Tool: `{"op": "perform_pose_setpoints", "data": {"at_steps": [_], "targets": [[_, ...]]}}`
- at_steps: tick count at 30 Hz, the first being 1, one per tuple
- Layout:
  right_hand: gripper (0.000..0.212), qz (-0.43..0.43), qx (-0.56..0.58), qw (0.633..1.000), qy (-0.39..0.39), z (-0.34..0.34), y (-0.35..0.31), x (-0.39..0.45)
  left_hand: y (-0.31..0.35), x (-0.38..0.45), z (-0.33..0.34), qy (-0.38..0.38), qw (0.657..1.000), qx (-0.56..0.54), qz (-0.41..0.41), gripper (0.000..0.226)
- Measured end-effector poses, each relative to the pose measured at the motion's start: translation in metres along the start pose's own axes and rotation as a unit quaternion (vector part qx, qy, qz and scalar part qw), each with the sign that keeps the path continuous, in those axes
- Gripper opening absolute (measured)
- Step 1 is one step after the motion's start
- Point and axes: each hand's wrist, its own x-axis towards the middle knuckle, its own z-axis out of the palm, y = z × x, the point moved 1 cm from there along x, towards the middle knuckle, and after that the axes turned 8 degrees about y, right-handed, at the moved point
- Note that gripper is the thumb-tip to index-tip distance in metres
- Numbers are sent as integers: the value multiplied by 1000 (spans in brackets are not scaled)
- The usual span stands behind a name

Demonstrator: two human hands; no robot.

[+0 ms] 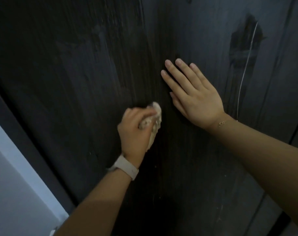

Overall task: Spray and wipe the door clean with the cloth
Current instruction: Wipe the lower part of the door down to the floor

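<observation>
A dark wooden door (76,74) fills most of the view, streaked with wet wipe marks. My left hand (135,132), with a pale watch strap on the wrist, is shut on a crumpled beige cloth (155,121) pressed against the door near its middle. My right hand (192,94) lies flat on the door just to the right of the cloth, fingers spread and pointing up-left, holding nothing. A thin bracelet sits on that wrist. No spray bottle is in view.
A pale wall (12,193) and the dark door frame (17,126) run along the lower left. A darker wet patch (245,36) and a thin light drip line (246,68) mark the door's upper right.
</observation>
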Motion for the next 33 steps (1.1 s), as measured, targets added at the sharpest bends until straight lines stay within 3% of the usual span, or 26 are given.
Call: {"op": "perform_pose_setpoints", "data": {"at_steps": [6, 13, 17, 19, 22, 24, 28, 33], "targets": [[49, 0, -5, 1000, 9, 0, 1, -1, -32, -114, -3, -76, 989, 6, -123, 35], [50, 1, -2, 1000, 0, 0, 1, 0, -47, -156, -8, -126, 973, 39, -187, 43], [51, -2, -1, 1000, 0, 2, 0, -1, -18, -94, -7, -51, 988, -2, -147, 16], [52, -3, 7, 1000, -6, 2, 1, -1, 2, -38, -2, -5, 992, -20, -124, 20], [53, 11, 32, 999, -4, 1, 2, -1, 31, 42, 0, -15, 982, -85, -169, 24], [53, 19, 43, 999, 6, 1, 1, 0, 41, 68, 0, 2, 983, -99, -156, 26], [53, 18, 48, 999, 1, 1, 1, 0, 30, 34, 4, 44, 995, -22, -85, 24], [52, 16, 47, 999, 2, 0, 0, 0, 10, -28, 4, -14, 996, 21, -82, 27]]}}
